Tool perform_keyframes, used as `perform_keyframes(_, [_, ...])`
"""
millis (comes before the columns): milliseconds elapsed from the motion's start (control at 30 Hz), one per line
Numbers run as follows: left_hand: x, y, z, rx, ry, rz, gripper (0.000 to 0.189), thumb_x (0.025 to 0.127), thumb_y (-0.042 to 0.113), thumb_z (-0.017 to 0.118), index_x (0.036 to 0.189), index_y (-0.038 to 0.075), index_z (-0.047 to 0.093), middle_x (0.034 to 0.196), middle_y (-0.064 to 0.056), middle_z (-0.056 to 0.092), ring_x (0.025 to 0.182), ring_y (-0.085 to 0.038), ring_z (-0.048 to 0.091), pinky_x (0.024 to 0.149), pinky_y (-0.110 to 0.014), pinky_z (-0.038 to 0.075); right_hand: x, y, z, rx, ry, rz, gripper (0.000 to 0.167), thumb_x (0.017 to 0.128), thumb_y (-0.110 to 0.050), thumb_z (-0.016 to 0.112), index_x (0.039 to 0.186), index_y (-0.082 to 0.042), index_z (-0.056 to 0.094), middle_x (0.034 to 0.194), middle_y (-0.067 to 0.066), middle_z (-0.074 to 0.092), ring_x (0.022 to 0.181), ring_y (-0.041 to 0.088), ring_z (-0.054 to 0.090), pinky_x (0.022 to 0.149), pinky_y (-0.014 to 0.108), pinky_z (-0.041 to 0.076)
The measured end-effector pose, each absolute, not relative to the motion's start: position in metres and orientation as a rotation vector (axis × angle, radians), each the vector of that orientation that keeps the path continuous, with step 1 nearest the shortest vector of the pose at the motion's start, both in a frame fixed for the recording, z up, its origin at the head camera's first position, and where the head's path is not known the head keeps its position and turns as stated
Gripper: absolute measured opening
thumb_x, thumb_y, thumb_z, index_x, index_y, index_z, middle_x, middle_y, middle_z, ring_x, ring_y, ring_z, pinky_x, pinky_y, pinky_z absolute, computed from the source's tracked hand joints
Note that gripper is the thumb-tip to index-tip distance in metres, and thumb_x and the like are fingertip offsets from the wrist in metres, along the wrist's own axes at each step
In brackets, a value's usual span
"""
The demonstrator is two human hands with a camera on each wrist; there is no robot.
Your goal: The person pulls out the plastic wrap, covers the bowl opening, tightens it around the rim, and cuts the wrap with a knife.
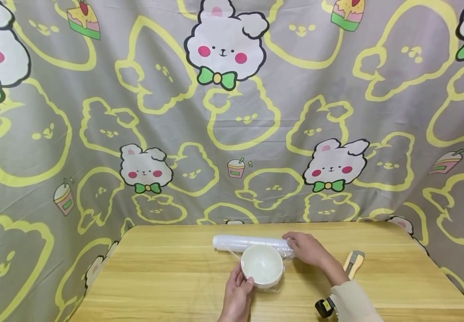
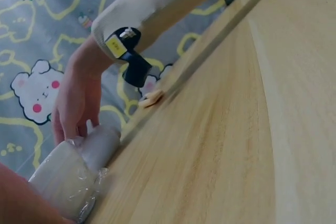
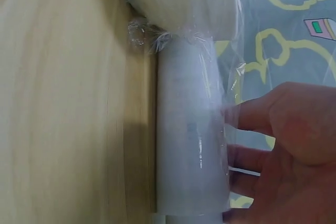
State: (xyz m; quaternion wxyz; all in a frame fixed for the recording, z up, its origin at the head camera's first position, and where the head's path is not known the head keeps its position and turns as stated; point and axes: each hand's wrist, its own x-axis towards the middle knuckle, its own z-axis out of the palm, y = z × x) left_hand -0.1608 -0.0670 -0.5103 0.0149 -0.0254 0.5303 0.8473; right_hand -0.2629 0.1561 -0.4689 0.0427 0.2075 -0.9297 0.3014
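A white bowl wrapped in clear film is held at its left side by my left hand, the thumb near the rim. Right behind it lies a long roll of plastic wrap on the table. Clear film stretches between bowl and roll, with crumpled film gathered under the bowl. My right hand is at the roll's right end. In the right wrist view its fingers reach fairly straight to the film along the roll's side.
A utility knife with a cream and grey handle lies on the wooden table, beside my right forearm. A black wrist camera is strapped near the right sleeve. Behind the table hangs a patterned grey curtain.
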Motion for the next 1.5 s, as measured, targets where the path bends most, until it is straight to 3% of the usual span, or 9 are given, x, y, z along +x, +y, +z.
perform_keyframes(133, [-0.162, -0.07, -0.511, -0.079, 1.613, 2.641, 0.067, 0.1, -0.01, 0.04, 0.153, -0.017, 0.0, 0.159, -0.042, 0.003, 0.149, -0.052, 0.009, 0.121, -0.058, 0.019, -0.255, 0.159, -0.471, 0.595, -2.856, 0.889, 0.025, 0.099, -0.005, 0.06, 0.12, 0.001, 0.074, 0.116, 0.017, 0.073, 0.11, 0.039, 0.068, 0.095, 0.057, 0.053])
perform_keyframes(400, [-0.169, -0.08, -0.514, -0.039, 1.57, 2.669, 0.057, 0.109, 0.002, 0.03, 0.157, -0.011, 0.003, 0.162, -0.038, 0.006, 0.152, -0.047, 0.011, 0.123, -0.055, 0.015, -0.234, 0.166, -0.468, 0.584, -2.898, 0.855, 0.026, 0.101, -0.006, 0.06, 0.123, -0.001, 0.073, 0.118, 0.017, 0.073, 0.108, 0.038, 0.069, 0.092, 0.055, 0.055])
perform_keyframes(500, [-0.172, -0.084, -0.515, -0.052, 1.554, 2.699, 0.054, 0.11, 0.006, 0.029, 0.158, -0.009, 0.008, 0.163, -0.035, 0.01, 0.152, -0.045, 0.012, 0.123, -0.053, 0.013, -0.226, 0.168, -0.464, 0.557, -2.951, 0.901, 0.025, 0.099, -0.003, 0.062, 0.122, -0.002, 0.072, 0.106, 0.014, 0.075, 0.089, 0.028, 0.07, 0.08, 0.046, 0.057])
perform_keyframes(633, [-0.177, -0.087, -0.515, -0.063, 1.521, 2.727, 0.051, 0.111, 0.008, 0.027, 0.158, -0.008, 0.015, 0.164, -0.031, 0.016, 0.152, -0.042, 0.016, 0.124, -0.051, 0.014, -0.217, 0.171, -0.458, 0.534, -3.033, 0.979, 0.025, 0.098, -0.004, 0.064, 0.123, -0.005, 0.069, 0.09, 0.003, 0.07, 0.073, 0.014, 0.058, 0.066, 0.036, 0.051])
perform_keyframes(800, [-0.183, -0.087, -0.517, -0.083, 1.543, 2.724, 0.051, 0.112, 0.012, 0.023, 0.158, -0.01, 0.015, 0.164, -0.031, 0.018, 0.152, -0.04, 0.018, 0.124, -0.049, 0.015, -0.21, 0.177, -0.456, 0.68, -3.074, 1.104, 0.027, 0.1, -0.01, 0.065, 0.125, -0.002, 0.062, 0.088, 0.003, 0.065, 0.074, 0.015, 0.059, 0.062, 0.035, 0.05])
perform_keyframes(933, [-0.189, -0.084, -0.515, -0.112, 1.587, 2.747, 0.052, 0.113, 0.015, 0.018, 0.157, -0.012, 0.016, 0.163, -0.033, 0.018, 0.152, -0.041, 0.016, 0.125, -0.048, 0.014, -0.206, 0.18, -0.455, 0.832, -3.116, 1.303, 0.045, 0.102, -0.014, 0.063, 0.139, 0.006, 0.049, 0.085, 0.006, 0.063, 0.066, 0.018, 0.057, 0.055, 0.032, 0.049])
perform_keyframes(1067, [-0.196, -0.079, -0.51, -0.18, 1.606, 2.762, 0.052, 0.112, 0.015, 0.018, 0.155, -0.013, 0.021, 0.161, -0.033, 0.023, 0.151, -0.041, 0.02, 0.124, -0.047, 0.019, -0.2, 0.177, -0.453, 0.808, -3.166, 1.502, 0.062, 0.102, -0.015, 0.062, 0.151, 0.01, 0.034, 0.088, 0.01, 0.064, 0.063, 0.023, 0.06, 0.047, 0.038, 0.052])
perform_keyframes(1300, [-0.208, -0.073, -0.51, -0.342, 1.667, 2.736, 0.051, 0.111, 0.018, 0.024, 0.152, -0.01, 0.036, 0.153, -0.029, 0.042, 0.139, -0.036, 0.044, 0.117, -0.047, 0.036, -0.194, 0.169, -0.449, 0.696, -3.178, 1.537, 0.082, 0.096, -0.015, 0.072, 0.152, 0.017, 0.023, 0.089, 0.011, 0.065, 0.062, 0.026, 0.063, 0.049, 0.041, 0.056])
perform_keyframes(1500, [-0.213, -0.07, -0.508, -0.413, 1.736, 2.711, 0.05, 0.11, 0.027, 0.037, 0.145, -0.007, 0.048, 0.137, -0.021, 0.059, 0.119, -0.024, 0.061, 0.101, -0.034, 0.052, -0.193, 0.165, -0.452, 0.768, -3.16, 1.633, 0.081, 0.094, -0.014, 0.074, 0.152, 0.016, 0.026, 0.08, 0.01, 0.065, 0.061, 0.026, 0.064, 0.047, 0.037, 0.055])
